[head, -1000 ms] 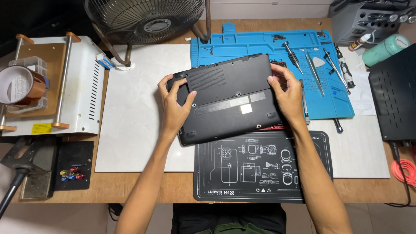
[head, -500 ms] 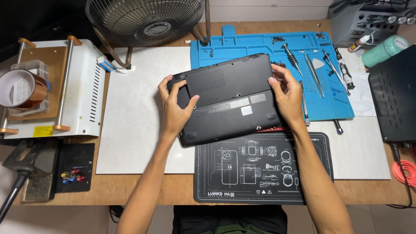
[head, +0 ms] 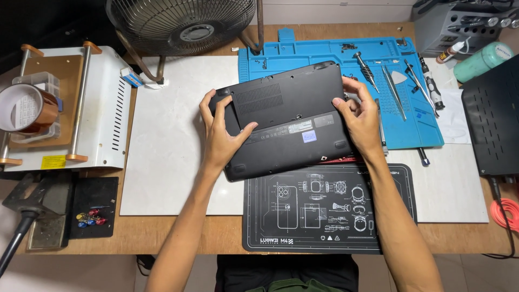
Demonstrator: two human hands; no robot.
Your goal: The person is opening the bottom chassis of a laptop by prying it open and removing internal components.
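Laptop: one black laptop (head: 286, 121), underside up, tilted, lying across the middle of the bench (head: 178, 238) over the blue mat and the black mat.
Left hand (head: 221, 135): grips the laptop's left edge, fingers curled over the far rim, thumb pressed flat on the base.
Right hand (head: 359, 116): holds the right edge, fingers bent round it, thumb on top.
Mats: one blue mat (head: 324, 54) far right; one black mat (head: 330, 208) with white line drawings, near.
Labels: one grey strip and one small pale purple square on the laptop base; one yellow rectangle on the white machine (head: 102, 124) at left.
Tape: one amber roll (head: 24, 108), far left.
Fan: one (head: 181, 24), far centre.
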